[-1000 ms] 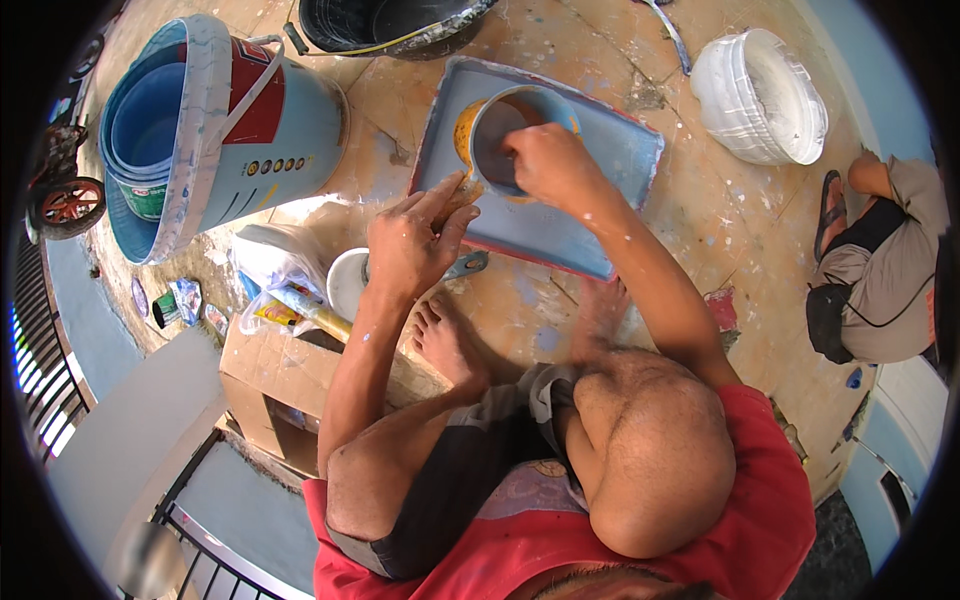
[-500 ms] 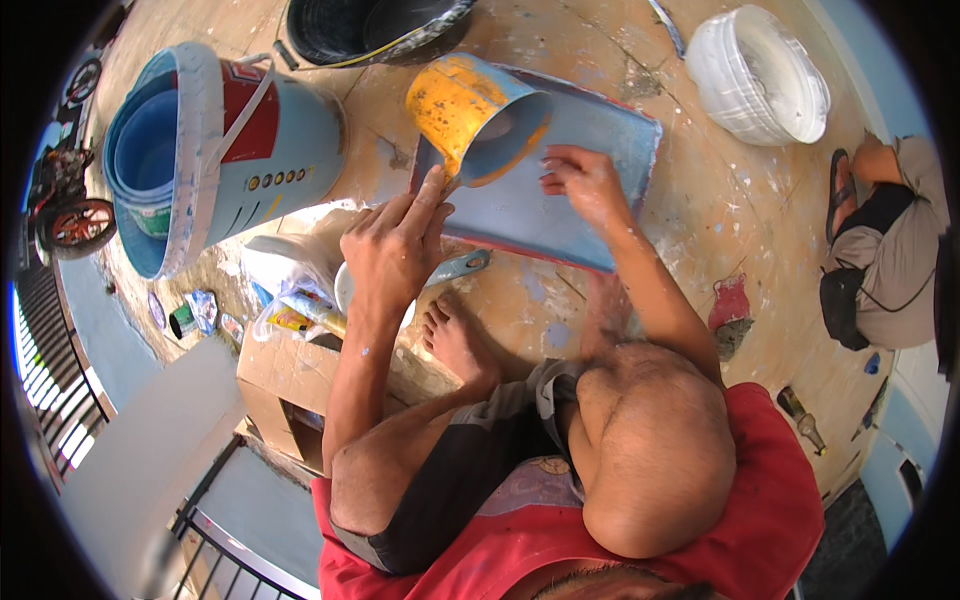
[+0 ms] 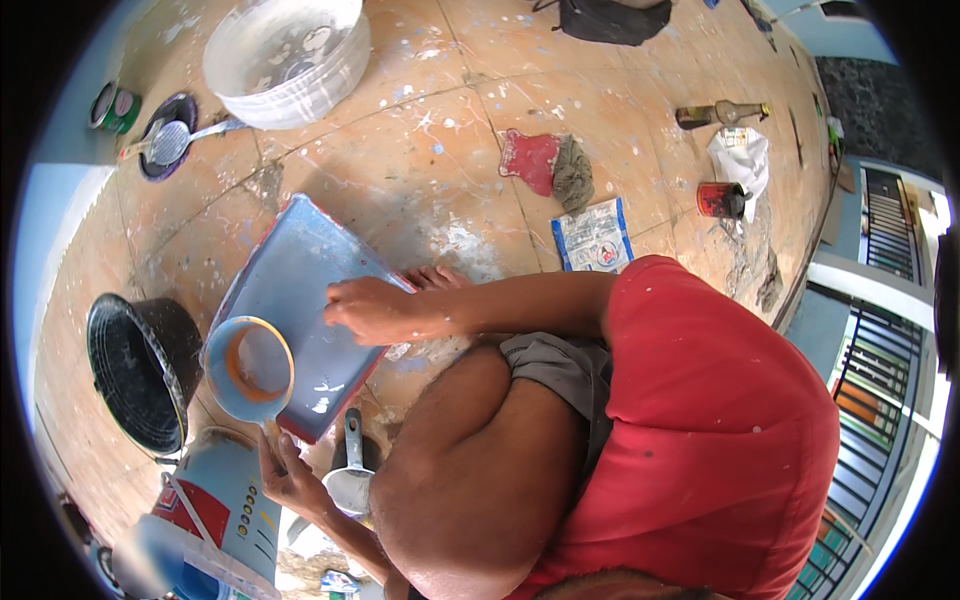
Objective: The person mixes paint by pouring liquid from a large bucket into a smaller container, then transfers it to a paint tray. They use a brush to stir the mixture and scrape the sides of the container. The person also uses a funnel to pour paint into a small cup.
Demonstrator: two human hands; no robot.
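A long-handled dipper, blue with orange-brown showing inside, has its mouth facing up at one corner of the paint tray. My left hand grips its handle, with the fingers partly hidden. The shallow blue paint tray with a red edge lies on the floor, wet and shiny at its near end. Over the tray's right side is my right hand, fingers curled in; anything inside them is hidden. Near my left wrist sits a small white pan-like scoop with a grey handle.
To the left stand a black bucket and a large blue paint pail. A white tub is at the far left. A red scraper-like piece, a rag, a printed packet and a bottle lie on the paint-spotted floor.
The view has swung right. The dipper has gone from tipped on its side to mouth-up, still in my left hand. My right hand's fingers, looser before, are more curled.
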